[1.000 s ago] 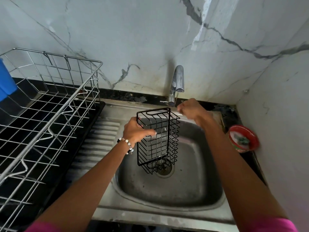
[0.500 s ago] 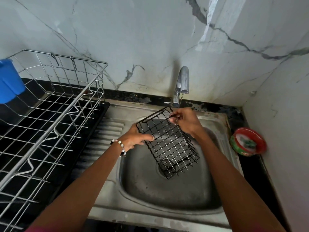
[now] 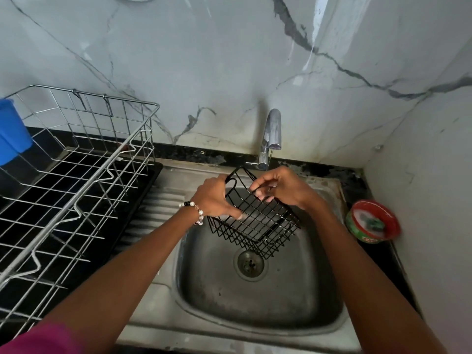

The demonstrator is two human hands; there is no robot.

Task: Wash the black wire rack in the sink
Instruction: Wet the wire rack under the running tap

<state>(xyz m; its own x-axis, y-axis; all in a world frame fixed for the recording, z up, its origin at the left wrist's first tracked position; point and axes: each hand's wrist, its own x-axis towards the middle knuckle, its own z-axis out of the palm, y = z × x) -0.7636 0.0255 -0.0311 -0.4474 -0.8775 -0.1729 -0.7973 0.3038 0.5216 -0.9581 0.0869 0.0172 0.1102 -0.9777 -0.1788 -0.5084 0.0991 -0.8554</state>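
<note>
Right now the black wire rack (image 3: 258,221) hangs tilted over the sink (image 3: 258,312), clear of the basin floor, its low corner just above the drain (image 3: 250,263). Its long axis runs from about 11 o'clock, up by the tap (image 3: 271,139), down to 5 o'clock. I have my left hand (image 3: 213,198) curled round the rim at the rack's 9 o'clock side, fingertips pressed against the wires. My right hand (image 3: 279,187) pinches the top rim at about 1 o'clock, directly below the spout, so it is the nearer one to the tap. I cannot tell whether water is running. I judge rinsing comes next, the upper end already under the spout.
</note>
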